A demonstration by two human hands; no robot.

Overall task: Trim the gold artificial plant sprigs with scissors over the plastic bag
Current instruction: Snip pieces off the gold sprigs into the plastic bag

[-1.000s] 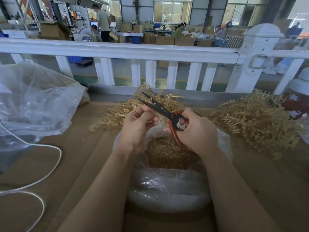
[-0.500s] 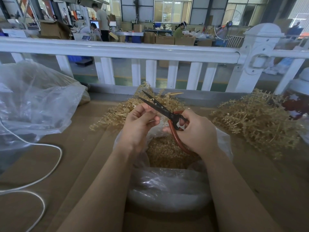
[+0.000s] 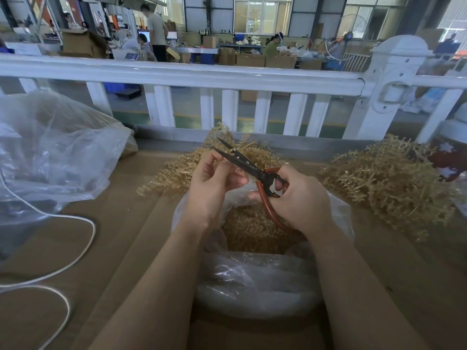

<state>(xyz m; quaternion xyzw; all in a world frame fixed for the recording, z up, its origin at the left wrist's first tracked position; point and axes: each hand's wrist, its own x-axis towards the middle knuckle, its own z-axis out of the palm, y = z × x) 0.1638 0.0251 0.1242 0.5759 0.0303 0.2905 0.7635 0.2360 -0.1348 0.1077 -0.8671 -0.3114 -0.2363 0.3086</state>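
Observation:
My right hand grips the red handles of black-bladed scissors; the blades stand slightly apart, pointing up and left. My left hand has its fingers curled just left of the blades, pinching something small that I cannot make out. Both hands hover over an open clear plastic bag holding gold trimmings. One pile of gold sprigs lies behind my hands, another pile of gold sprigs at the right.
A large crumpled clear bag sits at the left. A white cord loops over the brown cardboard surface. A white railing runs along the far edge. A red and white container stands at the far right.
The hands have barely shifted. The left fingers closed a little against the lower blade, and the loose gold tip seen near the blade points half a second ago is gone.

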